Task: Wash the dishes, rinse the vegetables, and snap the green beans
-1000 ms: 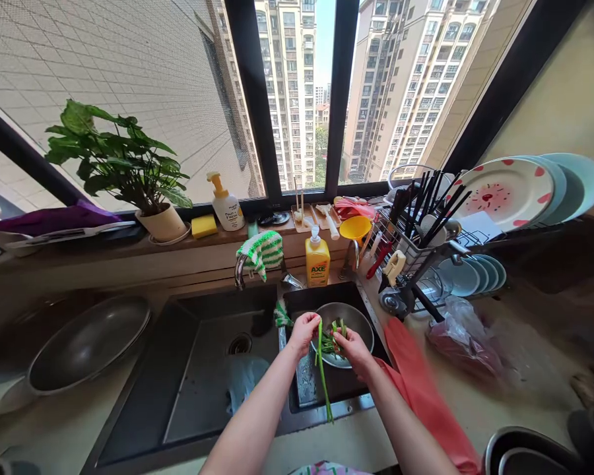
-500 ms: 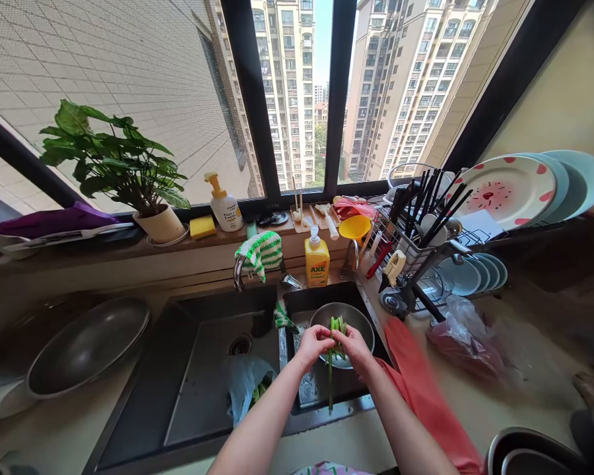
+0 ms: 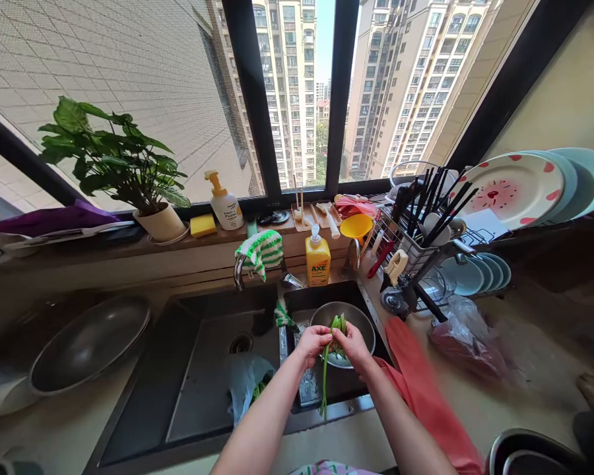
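Both hands are over a metal bowl (image 3: 363, 316) in the right basin of the dark sink. My left hand (image 3: 313, 344) is closed, fingertips pinching a long green vegetable stem (image 3: 325, 379) that hangs down toward the sink's front edge. Close beside it, my right hand (image 3: 354, 348) is wrapped around a small bunch of green stems (image 3: 338, 322) that stick up past the fingers. The fingertips of the two hands nearly touch. Some green pieces lie in the bowl, partly hidden by the hands.
A plastic bag with greens (image 3: 250, 382) lies in the left basin (image 3: 208, 356). Behind stand the faucet with a striped cloth (image 3: 260, 251) and a yellow soap bottle (image 3: 317, 260). Red rubber gloves (image 3: 416, 376) lie right, below a dish rack (image 3: 426, 264). A wok (image 3: 92, 343) is left.
The long stem's lower end has swung left and now slants. The tops of the bunch have shifted slightly. Both hands stay over the bowl.
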A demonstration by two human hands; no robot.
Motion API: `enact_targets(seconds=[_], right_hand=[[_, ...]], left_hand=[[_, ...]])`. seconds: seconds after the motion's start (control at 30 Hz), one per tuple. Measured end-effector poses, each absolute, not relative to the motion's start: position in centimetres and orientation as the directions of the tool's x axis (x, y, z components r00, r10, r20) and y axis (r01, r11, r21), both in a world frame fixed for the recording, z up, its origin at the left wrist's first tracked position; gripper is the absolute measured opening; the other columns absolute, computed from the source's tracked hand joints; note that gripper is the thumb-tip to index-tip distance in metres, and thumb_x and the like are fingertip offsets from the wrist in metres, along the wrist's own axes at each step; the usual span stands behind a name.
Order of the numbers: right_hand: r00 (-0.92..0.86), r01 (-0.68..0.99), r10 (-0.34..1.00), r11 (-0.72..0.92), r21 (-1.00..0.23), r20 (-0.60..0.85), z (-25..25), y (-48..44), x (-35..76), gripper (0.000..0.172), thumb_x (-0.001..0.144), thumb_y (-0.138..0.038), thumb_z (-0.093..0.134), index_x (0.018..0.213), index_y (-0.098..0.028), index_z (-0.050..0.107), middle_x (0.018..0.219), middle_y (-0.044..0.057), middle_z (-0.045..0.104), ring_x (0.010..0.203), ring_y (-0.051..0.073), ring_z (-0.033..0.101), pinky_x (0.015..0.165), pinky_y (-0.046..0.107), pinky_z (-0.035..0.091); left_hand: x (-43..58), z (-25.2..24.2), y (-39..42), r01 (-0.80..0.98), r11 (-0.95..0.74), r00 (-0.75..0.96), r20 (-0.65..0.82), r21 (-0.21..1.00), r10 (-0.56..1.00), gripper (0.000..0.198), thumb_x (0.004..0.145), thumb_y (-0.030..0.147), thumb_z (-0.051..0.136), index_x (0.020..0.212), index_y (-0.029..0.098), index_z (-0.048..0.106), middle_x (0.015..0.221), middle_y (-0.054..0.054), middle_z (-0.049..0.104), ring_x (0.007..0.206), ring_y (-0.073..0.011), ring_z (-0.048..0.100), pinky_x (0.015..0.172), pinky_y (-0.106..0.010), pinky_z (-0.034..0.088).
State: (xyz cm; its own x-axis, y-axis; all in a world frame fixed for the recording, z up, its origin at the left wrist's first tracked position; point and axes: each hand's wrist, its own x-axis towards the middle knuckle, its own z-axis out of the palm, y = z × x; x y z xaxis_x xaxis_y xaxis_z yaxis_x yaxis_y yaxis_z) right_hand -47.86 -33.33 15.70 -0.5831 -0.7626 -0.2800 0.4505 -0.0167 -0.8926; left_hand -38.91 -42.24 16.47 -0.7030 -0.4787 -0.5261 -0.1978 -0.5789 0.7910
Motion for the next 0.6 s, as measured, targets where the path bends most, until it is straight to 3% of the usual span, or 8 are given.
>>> enact_targets(seconds=[0.17, 0.33, 0.6], right_hand=[[-0.501, 0.587, -0.79, -0.012, -0.809, -0.352, 16.4, -33.0, -48.4, 0.04, 0.052, -0.044, 0.079, 0.074, -0.018, 0.057, 0.063, -0.003, 0.059, 0.05, 0.012, 0.053, 0.052, 0.027, 0.045], [-0.542, 0.594, -0.748, -0.017, -0.804, -0.384, 15.6, -33.0, -48.8, 0.037, 0.051, -0.043, 0.079, 0.066, -0.017, 0.058, 0.056, -0.004, 0.056, 0.048, 0.009, 0.049, 0.049, 0.023, 0.039], [-0.533, 0.598, -0.758, -0.024, -0.801, -0.375, 14.6, -33.2, -48.9, 0.045, 0.048, -0.046, 0.079, 0.078, -0.017, 0.062, 0.055, -0.003, 0.057, 0.048, 0.01, 0.05, 0.051, 0.024, 0.041]], left_hand=[[-39.0, 16.9, -42.1, -0.166, -0.59, -0.73, -0.501, 0.79, -0.465, 0.048, 0.044, 0.038, 0.081, 0.073, 0.017, 0.049, 0.057, 0.003, 0.058, 0.05, -0.0111, 0.055, 0.052, -0.024, 0.04], [-39.0, 16.6, -41.4, -0.206, -0.471, -0.703, -0.465, 0.858, -0.539, 0.039, 0.049, 0.036, 0.081, 0.064, 0.014, 0.052, 0.052, 0.004, 0.054, 0.044, -0.0066, 0.048, 0.044, -0.019, 0.031], [-39.6, 16.8, -41.1, -0.215, -0.653, -0.69, -0.586, 0.726, -0.424, 0.028, 0.064, 0.034, 0.074, 0.068, 0.013, 0.055, 0.057, 0.0, 0.058, 0.044, -0.0072, 0.051, 0.048, -0.021, 0.041]])
